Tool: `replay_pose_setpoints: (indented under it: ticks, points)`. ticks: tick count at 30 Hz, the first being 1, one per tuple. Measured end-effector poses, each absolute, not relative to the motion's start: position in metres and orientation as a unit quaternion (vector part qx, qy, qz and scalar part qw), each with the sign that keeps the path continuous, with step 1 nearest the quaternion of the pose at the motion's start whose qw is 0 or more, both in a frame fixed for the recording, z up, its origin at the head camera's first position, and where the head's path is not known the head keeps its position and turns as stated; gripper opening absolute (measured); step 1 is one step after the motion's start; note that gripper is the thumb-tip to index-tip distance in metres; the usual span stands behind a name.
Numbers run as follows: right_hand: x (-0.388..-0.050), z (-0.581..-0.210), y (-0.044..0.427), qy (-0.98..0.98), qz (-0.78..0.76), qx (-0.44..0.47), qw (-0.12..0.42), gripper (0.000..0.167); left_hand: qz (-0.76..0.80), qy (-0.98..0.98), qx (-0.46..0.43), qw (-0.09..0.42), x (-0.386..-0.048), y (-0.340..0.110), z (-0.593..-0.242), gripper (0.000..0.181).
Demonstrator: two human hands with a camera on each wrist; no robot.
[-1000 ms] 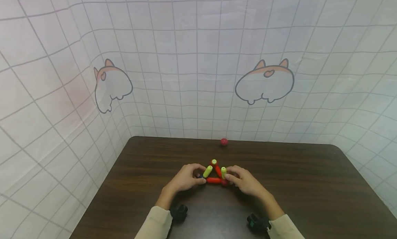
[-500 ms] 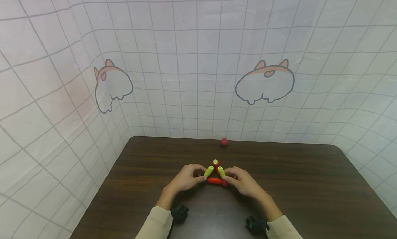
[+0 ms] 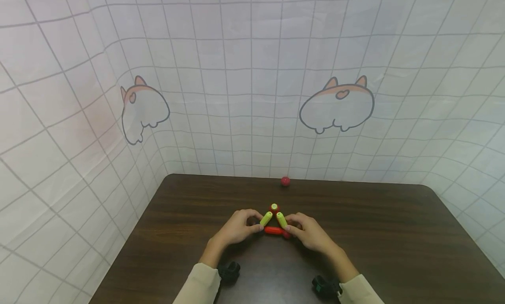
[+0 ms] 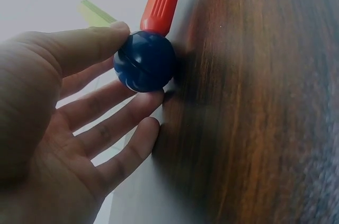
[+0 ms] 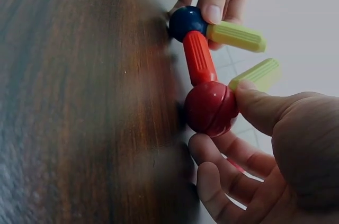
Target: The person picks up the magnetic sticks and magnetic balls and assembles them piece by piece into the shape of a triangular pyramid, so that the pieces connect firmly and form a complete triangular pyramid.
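Note:
Yellow-green and red ribbed rods form a triangular frame with balls at its corners; they look like magnetic building sticks. My left hand [image 3: 236, 228] pinches the left yellow-green rod [image 3: 266, 218] near its base, beside the blue ball [image 4: 145, 62]. The lower end of the right yellow-green rod [image 3: 281, 220] is between thumb and finger of my right hand [image 3: 309, 231], at the red ball [image 5: 211, 108]. Both rods tilt inward, their tops apart. A red rod [image 3: 273, 230] joins the two front balls. Another yellow-green rod [image 3: 274, 206] stands at the back corner.
A loose red ball [image 3: 285, 181] lies at the back edge of the dark wooden table [image 3: 375, 216]. Behind hangs a white grid-patterned curtain [image 3: 252, 98]. Black wrist straps [image 3: 229, 272] sit at both sleeves.
The right yellow-green rod, near upright at first, now leans left toward the other one. The left rod has shifted slightly right with my hand. Little changed in the last half second.

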State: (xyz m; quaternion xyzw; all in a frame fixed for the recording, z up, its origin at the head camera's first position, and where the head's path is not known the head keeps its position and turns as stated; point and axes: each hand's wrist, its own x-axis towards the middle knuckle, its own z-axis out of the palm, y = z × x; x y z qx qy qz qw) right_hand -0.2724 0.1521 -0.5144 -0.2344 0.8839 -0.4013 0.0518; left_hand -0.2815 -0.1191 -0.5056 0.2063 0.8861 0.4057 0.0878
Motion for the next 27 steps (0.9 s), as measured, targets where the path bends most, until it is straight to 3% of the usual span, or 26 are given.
replay_pose_setpoints:
  ticks: [27]
  points:
    - [-0.2744,-0.5144,0.159,0.877,-0.41,-0.245,0.06,0.027,0.405,0.886,0.205,0.099,-0.2831,-0.1212,-0.5063,0.028]
